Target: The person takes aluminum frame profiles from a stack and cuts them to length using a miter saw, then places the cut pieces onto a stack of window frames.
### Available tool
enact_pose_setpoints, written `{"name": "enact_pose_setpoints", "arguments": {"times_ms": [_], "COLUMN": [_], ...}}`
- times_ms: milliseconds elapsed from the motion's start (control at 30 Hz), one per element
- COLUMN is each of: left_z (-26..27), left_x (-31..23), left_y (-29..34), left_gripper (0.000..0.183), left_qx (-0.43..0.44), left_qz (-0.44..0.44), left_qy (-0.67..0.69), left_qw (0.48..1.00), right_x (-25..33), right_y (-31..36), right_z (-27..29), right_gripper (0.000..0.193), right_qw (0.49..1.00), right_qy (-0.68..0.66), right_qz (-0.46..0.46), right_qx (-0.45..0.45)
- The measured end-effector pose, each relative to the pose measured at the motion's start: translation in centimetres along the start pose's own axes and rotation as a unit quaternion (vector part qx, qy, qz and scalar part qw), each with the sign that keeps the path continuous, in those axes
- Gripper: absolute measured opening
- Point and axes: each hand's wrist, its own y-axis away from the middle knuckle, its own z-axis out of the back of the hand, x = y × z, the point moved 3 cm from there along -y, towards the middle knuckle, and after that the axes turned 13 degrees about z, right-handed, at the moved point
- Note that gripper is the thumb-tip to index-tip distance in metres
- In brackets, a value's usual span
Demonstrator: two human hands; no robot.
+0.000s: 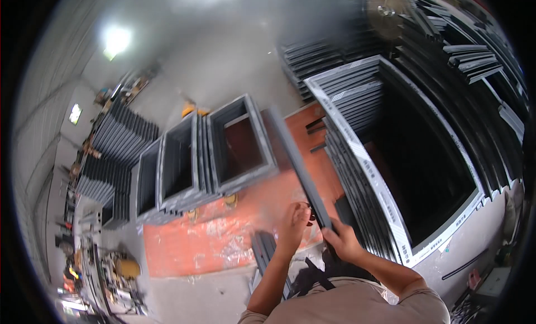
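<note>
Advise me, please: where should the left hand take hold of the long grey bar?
Probably around mid-length, from the left: the bar is long and narrow, the right hand already holds its near part, and the left hand is beside it.

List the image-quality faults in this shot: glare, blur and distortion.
Head view: glare flares around the bright white light at upper left; head view: the far end of the long, dark grey, straight bar smears into blur; head view: haze softens the top middle; head view: fisheye curvature bows the large, rectangular grey frame, and black vignetting darkens the corners.
</note>
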Motion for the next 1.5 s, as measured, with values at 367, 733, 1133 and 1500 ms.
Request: {"name": "enact_pose_setpoints", "arguments": {"times_ms": [367, 733, 1133, 1500], "left_z": [3.9, 0.8, -7.0, -11.3], "left_x": [-3.4, -16.0, -16.6, -14.2], "left_y": [-29.9, -64.5, -74.0, -76.0], "left_gripper": [0.036, 0.025, 0.019, 0.043], "left_qx": [0.098, 0.193, 0.254, 0.239], "left_qz": [0.027, -0.029, -0.024, -0.064], "left_qy": [0.0, -0.183, -0.278, -0.423], "left_qw": [0.995, 0.964, 0.926, 0.872], "right_x": [-13.1, -25.9, -29.3, -32.4], "right_y": [-25.2, -48.4, -53.9, -57.3], "right_z": [12.5, 22.3, 21.7, 21.9], "right_gripper": [0.041, 0.042, 0.035, 0.04], "right_qw": [0.917, 0.797, 0.753, 0.771], "right_qy": [-0.044, 0.136, 0.065, 0.141], "right_qz": [-0.093, -0.143, -0.134, -0.13], "right_qx": [-0.385, -0.571, -0.641, -0.607]}}
